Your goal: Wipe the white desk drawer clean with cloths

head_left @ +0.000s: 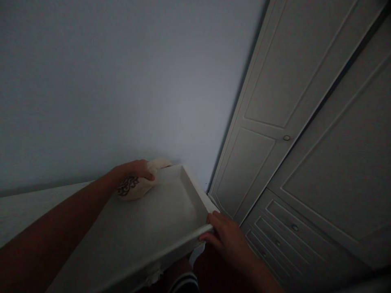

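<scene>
Low right of centre, my right hand (224, 236) grips the white drawer (197, 198) by its near corner. Up-left, at the far rim, my left hand (139, 168) clutches the patterned cloth (136, 190), its long axis slanting up rightward.

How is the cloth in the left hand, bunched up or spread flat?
Bunched up: the cloth bulges out on both sides of the left hand instead of lying flat.
</scene>
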The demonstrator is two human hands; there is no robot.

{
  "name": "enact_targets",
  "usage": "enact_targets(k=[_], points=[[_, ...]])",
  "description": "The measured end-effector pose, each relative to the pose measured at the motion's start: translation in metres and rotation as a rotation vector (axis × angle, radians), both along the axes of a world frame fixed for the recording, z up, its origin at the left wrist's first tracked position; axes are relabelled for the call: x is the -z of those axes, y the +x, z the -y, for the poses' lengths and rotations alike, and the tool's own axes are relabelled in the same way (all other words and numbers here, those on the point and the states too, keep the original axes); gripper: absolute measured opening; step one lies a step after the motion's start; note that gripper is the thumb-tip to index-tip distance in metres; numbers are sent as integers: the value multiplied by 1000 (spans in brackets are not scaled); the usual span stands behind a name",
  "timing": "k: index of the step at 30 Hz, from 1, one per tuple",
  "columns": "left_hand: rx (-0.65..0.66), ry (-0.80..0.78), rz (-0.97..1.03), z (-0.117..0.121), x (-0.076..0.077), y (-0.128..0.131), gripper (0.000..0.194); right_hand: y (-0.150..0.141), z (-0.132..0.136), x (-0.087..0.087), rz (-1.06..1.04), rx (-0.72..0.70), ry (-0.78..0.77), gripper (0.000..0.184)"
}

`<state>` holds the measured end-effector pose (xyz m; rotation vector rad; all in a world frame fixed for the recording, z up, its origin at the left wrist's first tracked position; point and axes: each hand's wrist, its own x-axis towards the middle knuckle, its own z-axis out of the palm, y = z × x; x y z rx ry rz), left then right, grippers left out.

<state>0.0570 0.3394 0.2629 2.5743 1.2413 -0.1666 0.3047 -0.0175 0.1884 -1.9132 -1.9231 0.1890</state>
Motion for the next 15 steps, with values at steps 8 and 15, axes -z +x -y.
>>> enact_targets(k=[8, 15], points=[[-45, -37, 40, 2, 3, -41, 40, -1, 1, -1, -35, 2, -4, 48], [-126, -54, 66, 10, -5, -87, 26, 0, 1, 2, -39, -5, 16, 46]])
